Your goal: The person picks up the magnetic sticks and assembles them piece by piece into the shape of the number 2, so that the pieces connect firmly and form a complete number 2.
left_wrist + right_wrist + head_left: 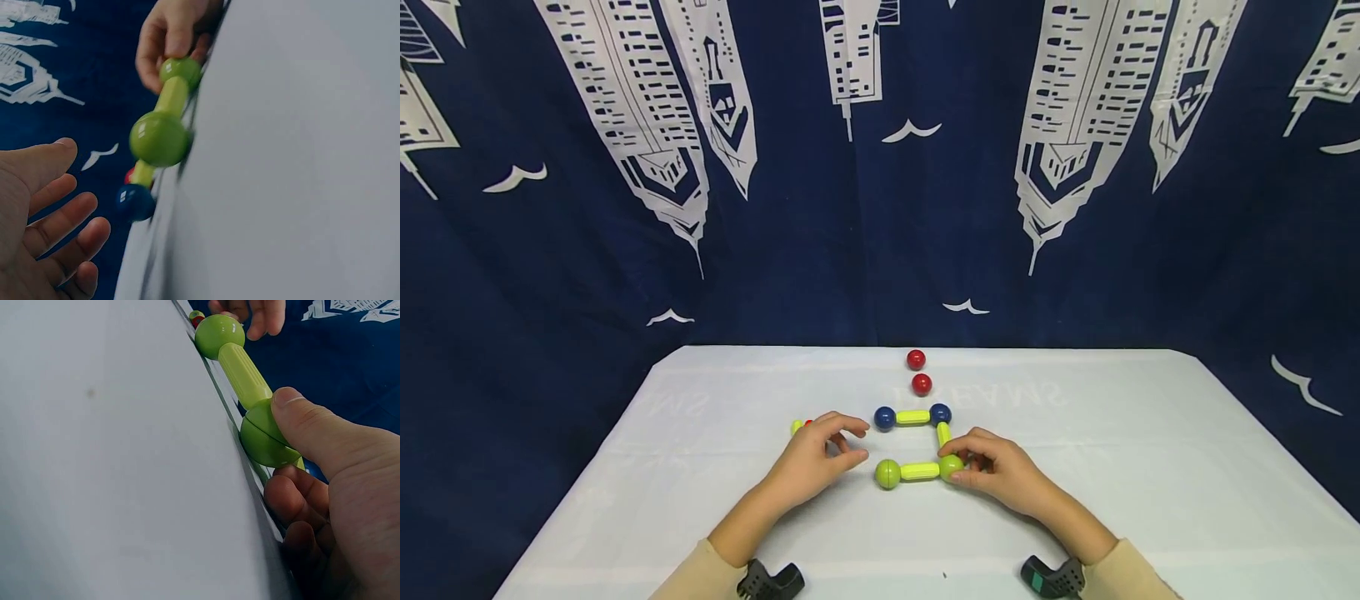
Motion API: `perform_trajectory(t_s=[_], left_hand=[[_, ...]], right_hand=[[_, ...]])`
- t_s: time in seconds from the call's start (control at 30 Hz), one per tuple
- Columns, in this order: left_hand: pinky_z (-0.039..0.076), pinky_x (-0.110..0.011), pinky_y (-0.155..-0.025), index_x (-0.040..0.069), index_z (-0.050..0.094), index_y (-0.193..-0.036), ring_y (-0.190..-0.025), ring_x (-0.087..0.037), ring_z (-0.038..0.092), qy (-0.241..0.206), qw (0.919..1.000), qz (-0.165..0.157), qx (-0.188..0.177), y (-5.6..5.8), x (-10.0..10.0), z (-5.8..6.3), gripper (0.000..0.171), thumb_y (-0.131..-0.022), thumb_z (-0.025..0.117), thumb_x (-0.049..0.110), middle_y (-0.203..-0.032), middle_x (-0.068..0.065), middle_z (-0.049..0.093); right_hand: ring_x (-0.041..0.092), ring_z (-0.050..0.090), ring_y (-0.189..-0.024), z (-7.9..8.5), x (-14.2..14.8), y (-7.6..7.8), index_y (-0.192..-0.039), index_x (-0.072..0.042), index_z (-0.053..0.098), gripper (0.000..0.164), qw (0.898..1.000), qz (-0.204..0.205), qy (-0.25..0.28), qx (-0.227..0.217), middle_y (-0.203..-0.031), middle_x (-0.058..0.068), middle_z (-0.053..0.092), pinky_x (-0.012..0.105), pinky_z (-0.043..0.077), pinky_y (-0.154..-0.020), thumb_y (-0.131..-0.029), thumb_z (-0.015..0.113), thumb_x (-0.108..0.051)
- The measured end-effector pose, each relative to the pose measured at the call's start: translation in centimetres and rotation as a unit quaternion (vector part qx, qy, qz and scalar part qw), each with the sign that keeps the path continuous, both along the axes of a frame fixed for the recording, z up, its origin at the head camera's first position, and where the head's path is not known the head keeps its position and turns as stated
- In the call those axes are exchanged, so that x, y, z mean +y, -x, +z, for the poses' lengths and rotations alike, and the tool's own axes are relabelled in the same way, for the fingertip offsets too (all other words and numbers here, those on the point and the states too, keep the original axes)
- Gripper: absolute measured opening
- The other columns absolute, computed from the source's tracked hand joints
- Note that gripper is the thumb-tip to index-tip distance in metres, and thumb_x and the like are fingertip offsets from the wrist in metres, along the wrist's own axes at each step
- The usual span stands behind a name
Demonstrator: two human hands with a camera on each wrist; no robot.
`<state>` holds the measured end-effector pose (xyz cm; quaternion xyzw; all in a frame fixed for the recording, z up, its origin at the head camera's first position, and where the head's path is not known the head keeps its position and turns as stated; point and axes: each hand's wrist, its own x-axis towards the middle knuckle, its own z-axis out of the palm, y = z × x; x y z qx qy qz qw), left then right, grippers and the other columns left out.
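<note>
My right hand [1006,473] pinches a green ball [265,434] at the near right corner of a ball-and-rod frame lying on the table. A yellow-green rod [920,472] joins that ball to another green ball [887,474] on its left. From the held ball a second rod [943,434] runs back to a blue ball [940,414], and a third rod [913,417] links this to another blue ball [884,417]. The frame's left side has no rod. My left hand [816,458] hovers left of that gap with fingers spread, touching none of the pieces.
Two loose red balls, a farther one [915,359] and a nearer one [921,384], lie behind the frame. Partly hidden behind the left hand are a yellow-green piece [796,427] and a bit of red [808,422]. A dark blue printed curtain [865,250] hangs beyond the white table [1150,467].
</note>
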<state>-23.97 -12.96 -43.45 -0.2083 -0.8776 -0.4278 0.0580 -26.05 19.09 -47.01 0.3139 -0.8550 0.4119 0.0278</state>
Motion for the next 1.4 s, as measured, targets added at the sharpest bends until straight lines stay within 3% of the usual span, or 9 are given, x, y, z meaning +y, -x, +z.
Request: perform_trajectory(t_s=[0.2, 0.3, 0.43, 0.63, 0.87, 1.4], left_hand=[[0.052, -0.035, -0.086, 0.017, 0.069, -0.121, -0.102, -0.017, 0.063, 0.063, 0.9939, 0.058, 0.07, 1.1, -2.9, 0.6, 0.041, -0.083, 0.082, 0.024, -0.115, 0.004, 0.069], [0.048, -0.045, -0.099, 0.018, 0.067, -0.126, -0.115, -0.02, 0.06, 0.098, 0.9896, 0.078, 0.071, 1.7, -4.3, 0.3, 0.05, -0.08, 0.084, 0.029, -0.122, 0.004, 0.066], [0.042, -0.052, -0.106, 0.014, 0.063, -0.132, -0.125, -0.027, 0.055, 0.119, 0.9881, 0.083, 0.053, 2.2, -5.7, -0.5, 0.061, -0.078, 0.085, 0.032, -0.128, -0.001, 0.063], [0.042, -0.052, -0.107, 0.01, 0.061, -0.132, -0.125, -0.029, 0.056, 0.155, 0.9831, 0.091, 0.034, 2.5, -6.3, -1.7, 0.067, -0.076, 0.086, 0.036, -0.131, -0.007, 0.063], [0.044, -0.05, -0.1, 0.011, 0.065, -0.125, -0.122, -0.026, 0.057, 0.189, 0.9759, 0.103, 0.037, 2.6, -6.3, -2.1, 0.061, -0.075, 0.087, 0.037, -0.127, -0.005, 0.064], [0.044, -0.045, -0.092, 0.012, 0.069, -0.115, -0.113, -0.024, 0.057, 0.193, 0.9735, 0.105, 0.063, 2.8, -6.3, -2.7, 0.049, -0.074, 0.087, 0.032, -0.122, -0.002, 0.064]], right_hand=[[0.004, 0.053, -0.077, -0.1, 0.0, -0.2, -0.114, -0.026, 0.071, 0.028, 1.0, 0.0, 0.003, 0.005, -0.097, -0.006, 0.065, 0.02, 0.048, -0.068, -0.087, 0.077, -0.031], [0.005, 0.053, -0.077, -0.1, 0.0, -0.2, -0.114, -0.026, 0.071, 0.028, 1.0, -0.001, 0.001, 0.006, -0.097, -0.006, 0.064, 0.02, 0.047, -0.068, -0.087, 0.076, -0.031], [0.005, 0.053, -0.077, -0.1, 0.1, -0.2, -0.114, -0.026, 0.071, 0.028, 1.0, -0.001, 0.002, 0.005, -0.097, -0.006, 0.064, 0.02, 0.047, -0.068, -0.087, 0.076, -0.031], [0.003, 0.053, -0.077, -0.1, 0.1, -0.2, -0.114, -0.025, 0.071, 0.028, 1.0, -0.001, 0.006, -0.003, -0.097, -0.005, 0.065, 0.02, 0.048, -0.068, -0.087, 0.077, -0.031], [0.003, 0.053, -0.077, 0.0, 0.0, -0.2, -0.113, -0.025, 0.071, 0.029, 1.0, -0.004, 0.007, -0.007, -0.097, -0.006, 0.065, 0.02, 0.048, -0.068, -0.086, 0.077, -0.032], [0.003, 0.052, -0.077, 0.0, 0.0, -0.2, -0.114, -0.025, 0.071, 0.029, 1.0, -0.001, 0.009, -0.004, -0.097, -0.005, 0.065, 0.021, 0.048, -0.067, -0.086, 0.077, -0.031]])
